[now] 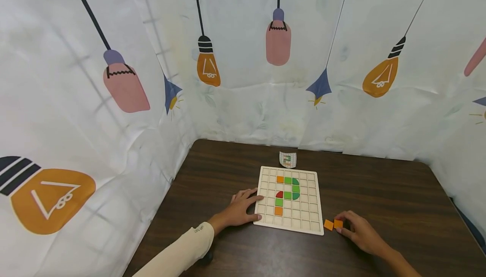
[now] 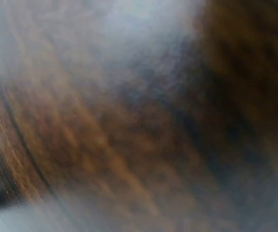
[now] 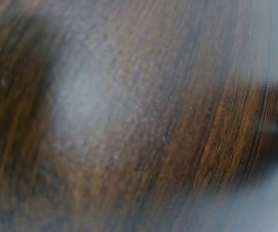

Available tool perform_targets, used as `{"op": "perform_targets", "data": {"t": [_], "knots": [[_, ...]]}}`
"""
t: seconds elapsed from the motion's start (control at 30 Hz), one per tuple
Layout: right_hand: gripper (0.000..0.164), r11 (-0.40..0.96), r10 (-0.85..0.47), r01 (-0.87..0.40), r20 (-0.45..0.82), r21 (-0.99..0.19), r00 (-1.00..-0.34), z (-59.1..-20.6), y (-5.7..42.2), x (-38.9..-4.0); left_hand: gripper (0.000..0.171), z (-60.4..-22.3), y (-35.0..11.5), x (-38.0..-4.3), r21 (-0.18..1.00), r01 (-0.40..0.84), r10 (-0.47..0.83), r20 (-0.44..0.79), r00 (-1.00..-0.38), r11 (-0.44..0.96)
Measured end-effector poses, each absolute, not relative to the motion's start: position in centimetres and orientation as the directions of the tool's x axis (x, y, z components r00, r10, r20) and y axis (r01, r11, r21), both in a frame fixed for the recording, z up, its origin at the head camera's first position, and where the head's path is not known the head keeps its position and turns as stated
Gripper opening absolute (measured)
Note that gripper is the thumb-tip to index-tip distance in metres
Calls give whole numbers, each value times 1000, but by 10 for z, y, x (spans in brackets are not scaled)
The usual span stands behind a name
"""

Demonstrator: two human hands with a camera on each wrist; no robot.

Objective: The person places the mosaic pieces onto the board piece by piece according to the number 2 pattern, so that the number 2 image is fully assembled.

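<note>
A pale square grid board point(image 1: 305, 222) lies on the dark wooden table. Set in its cells are orange and green squares, dark green rounded pieces and one red rounded piece point(image 1: 279, 194), forming a figure like a 2. At the board's left edge rests my left hand point(image 1: 238, 210), fingers spread, with thumb and a fingertip touching the rim. Right of the board, my right hand point(image 1: 360, 230) pinches an orange square tile point(image 1: 338, 224) between thumb and fingers. Another orange tile point(image 1: 328, 224) lies beside it on the table. Both wrist views show only blurred table surface.
Behind the board stands a small curled card point(image 1: 287, 160) printed with a coloured grid pattern. A patterned white sheet point(image 1: 243, 112) hangs along the table's far and left sides. Something dark point(image 1: 206, 257) sits under my left sleeve.
</note>
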State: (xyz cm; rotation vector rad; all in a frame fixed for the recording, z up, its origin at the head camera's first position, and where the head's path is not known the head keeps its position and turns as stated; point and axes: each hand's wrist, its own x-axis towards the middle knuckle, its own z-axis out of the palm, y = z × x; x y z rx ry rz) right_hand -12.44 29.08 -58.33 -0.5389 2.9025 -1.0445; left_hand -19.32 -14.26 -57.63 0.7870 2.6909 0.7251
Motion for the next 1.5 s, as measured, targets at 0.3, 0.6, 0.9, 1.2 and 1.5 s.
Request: {"op": "perform_targets", "data": {"t": [0.3, 0.6, 0.9, 1.2, 1.5], "knots": [[21, 722, -296, -246, 33, -647, -955, -583, 288, -126, 65, -577, -143, -193, 534, 436, 562, -92, -822, 725], [27, 700, -304, -253, 43, -667, -952, -580, 287, -130, 64, -577, -143, -195, 529, 445, 567, -86, -819, 723], [19, 675, -273, -231, 53, -701, -961, -578, 279, -138, 65, -577, -143, -196, 533, 443, 565, -80, -821, 720], [27, 609, -328, -220, 11, -762, -945, -574, 263, -146, 65, -575, -143, -194, 537, 437, 564, -90, -821, 722], [26, 567, -354, -214, -1, -795, -935, -573, 246, -149, 65, -575, -143, -193, 538, 439, 566, -89, -820, 720]]}}
